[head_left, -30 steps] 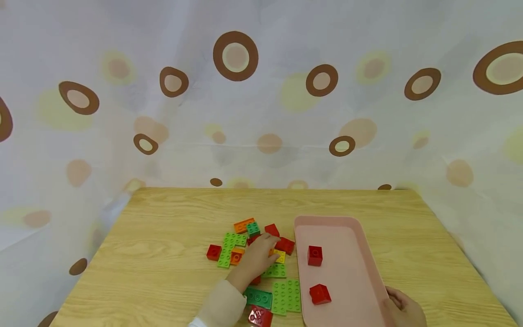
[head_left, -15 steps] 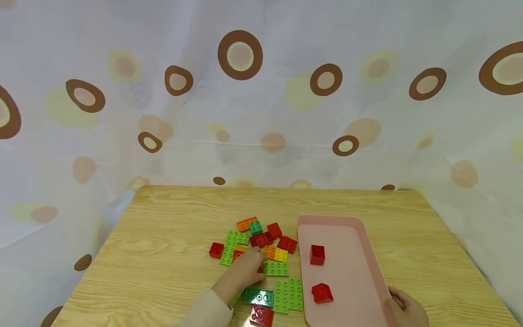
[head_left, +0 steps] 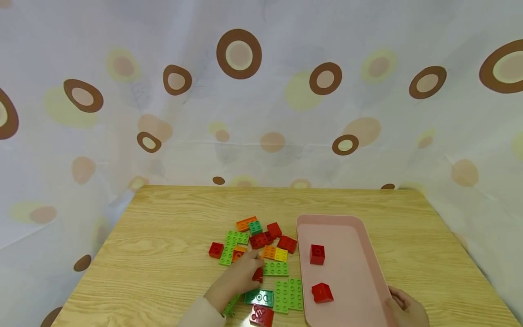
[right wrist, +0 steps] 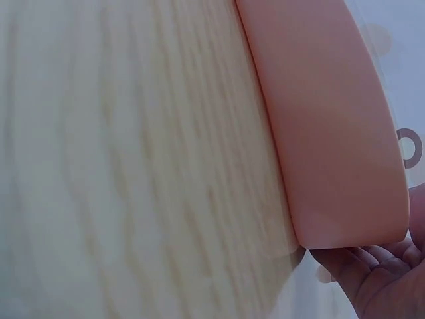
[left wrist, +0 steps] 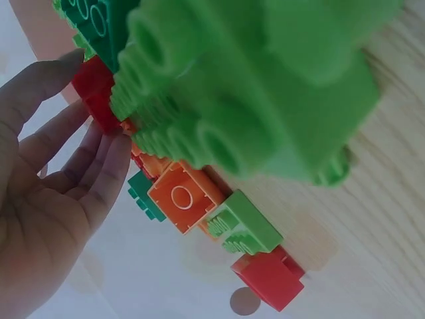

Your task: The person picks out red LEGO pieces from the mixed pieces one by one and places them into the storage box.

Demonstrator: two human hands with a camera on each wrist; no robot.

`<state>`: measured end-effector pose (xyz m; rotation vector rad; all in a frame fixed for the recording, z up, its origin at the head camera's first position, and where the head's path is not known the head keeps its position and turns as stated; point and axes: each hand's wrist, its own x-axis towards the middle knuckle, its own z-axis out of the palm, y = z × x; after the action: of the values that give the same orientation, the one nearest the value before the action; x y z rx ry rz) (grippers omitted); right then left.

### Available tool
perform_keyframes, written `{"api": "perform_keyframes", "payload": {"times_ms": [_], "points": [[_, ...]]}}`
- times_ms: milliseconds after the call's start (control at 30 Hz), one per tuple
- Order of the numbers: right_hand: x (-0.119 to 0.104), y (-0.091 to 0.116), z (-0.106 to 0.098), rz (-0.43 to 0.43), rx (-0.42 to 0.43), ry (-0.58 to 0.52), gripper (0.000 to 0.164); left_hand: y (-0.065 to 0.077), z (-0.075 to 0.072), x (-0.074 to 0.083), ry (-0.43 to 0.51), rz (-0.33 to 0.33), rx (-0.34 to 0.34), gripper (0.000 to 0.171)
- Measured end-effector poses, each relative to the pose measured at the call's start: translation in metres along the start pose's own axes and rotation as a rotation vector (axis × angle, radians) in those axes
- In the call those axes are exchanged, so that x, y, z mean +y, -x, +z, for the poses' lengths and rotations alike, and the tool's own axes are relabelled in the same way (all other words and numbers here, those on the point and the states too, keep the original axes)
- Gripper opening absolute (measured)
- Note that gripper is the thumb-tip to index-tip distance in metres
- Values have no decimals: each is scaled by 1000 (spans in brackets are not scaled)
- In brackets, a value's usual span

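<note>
Pink tray, on wooden table. Contents: one square red block; one second red block, nearer. Right hand: curled on tray's side rim. Left hand: partly spread, pinching red brick among loose bricks left of tray.

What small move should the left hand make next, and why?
Probably, the left hand should lift the red brick straight up: its thumb and fingers bracket that brick, a dark green brick lies close by, and the pink tray, steadied by the right hand, contains two other red bricks.
</note>
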<state>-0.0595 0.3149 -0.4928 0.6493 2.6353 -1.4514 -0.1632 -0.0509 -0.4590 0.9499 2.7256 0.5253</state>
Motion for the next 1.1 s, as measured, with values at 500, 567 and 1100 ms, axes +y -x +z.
{"api": "perform_keyframes", "payload": {"times_ms": [500, 567, 1100], "points": [[-4, 2, 0, 18, -9, 20, 40, -2, -1, 4, 30, 45, 46, 28], [-4, 1, 0, 24, -4, 8, 40, -3, -4, 9, 33, 49, 54, 30], [-4, 4, 0, -4, 6, 8, 41, -30, -6, 70, 54, 227, 135, 27]]}}
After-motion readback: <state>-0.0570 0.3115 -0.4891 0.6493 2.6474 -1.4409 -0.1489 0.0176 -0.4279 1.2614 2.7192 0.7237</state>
